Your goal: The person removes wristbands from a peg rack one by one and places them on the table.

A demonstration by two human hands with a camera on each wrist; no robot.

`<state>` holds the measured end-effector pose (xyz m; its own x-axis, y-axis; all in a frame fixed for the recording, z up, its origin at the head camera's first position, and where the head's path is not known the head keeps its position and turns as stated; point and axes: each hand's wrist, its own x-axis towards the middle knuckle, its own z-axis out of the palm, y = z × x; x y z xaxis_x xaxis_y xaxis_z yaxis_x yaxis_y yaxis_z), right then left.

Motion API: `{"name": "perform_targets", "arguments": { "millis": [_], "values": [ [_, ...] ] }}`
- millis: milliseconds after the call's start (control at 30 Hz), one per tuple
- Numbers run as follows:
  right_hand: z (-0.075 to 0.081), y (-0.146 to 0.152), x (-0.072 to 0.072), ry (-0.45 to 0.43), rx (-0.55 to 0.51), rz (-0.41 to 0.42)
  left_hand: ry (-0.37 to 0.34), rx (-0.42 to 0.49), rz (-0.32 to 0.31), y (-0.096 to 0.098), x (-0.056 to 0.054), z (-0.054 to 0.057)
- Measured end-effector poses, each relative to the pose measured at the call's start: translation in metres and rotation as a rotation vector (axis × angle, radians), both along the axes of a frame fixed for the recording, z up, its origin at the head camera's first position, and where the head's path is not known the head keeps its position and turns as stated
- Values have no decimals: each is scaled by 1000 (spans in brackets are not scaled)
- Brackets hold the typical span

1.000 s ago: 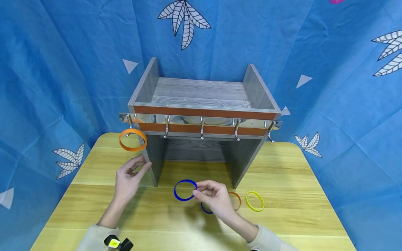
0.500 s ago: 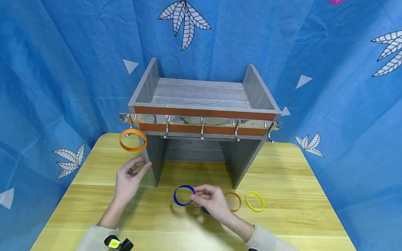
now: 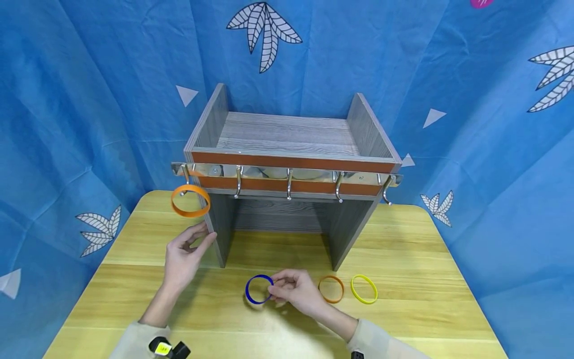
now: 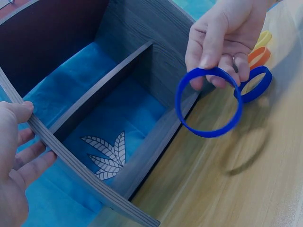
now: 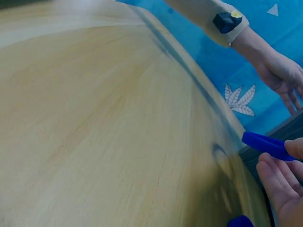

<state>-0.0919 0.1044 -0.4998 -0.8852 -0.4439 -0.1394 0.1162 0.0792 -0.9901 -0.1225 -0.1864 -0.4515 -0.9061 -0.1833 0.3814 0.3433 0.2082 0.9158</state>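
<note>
My left hand (image 3: pixel 181 259) grips the front edge of the grey wooden shelf's left side panel (image 4: pixel 90 165), thumb on one face and fingers on the other. Between thumb and fingers, my right hand (image 3: pixel 298 291) pinches a blue silicone wristband (image 3: pixel 259 289) in front of the shelf. Its shadow falls on the wood, apart from the band in the left wrist view. A second blue wristband (image 4: pixel 259 85) lies on the table behind the right hand, hidden by it in the head view. An orange wristband (image 3: pixel 190 213) hangs from the leftmost hook of the metal hook rail (image 3: pixel 264 172).
To the right of the right hand, an orange wristband (image 3: pixel 331 289) and a yellow wristband (image 3: pixel 364 289) lie on the wooden table (image 3: pixel 412 309). Several curved hooks stick out from the shelf's front. A blue patterned cloth (image 3: pixel 323 55) hangs behind and at both sides.
My right hand has moved down towards the table and slightly left, carrying the blue wristband. The left hand and the hanging orange wristband stay in place.
</note>
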Motion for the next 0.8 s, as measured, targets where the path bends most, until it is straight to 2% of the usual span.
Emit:
{"name": "perform_targets", "arguments": {
  "millis": [267, 800],
  "values": [
    [-5, 0, -1, -41, 78, 0, -4, -10, -1, -1, 0, -1],
    [-14, 5, -6, -18, 153, -12, 11, 0, -9, -1, 0, -2]
  ]
}}
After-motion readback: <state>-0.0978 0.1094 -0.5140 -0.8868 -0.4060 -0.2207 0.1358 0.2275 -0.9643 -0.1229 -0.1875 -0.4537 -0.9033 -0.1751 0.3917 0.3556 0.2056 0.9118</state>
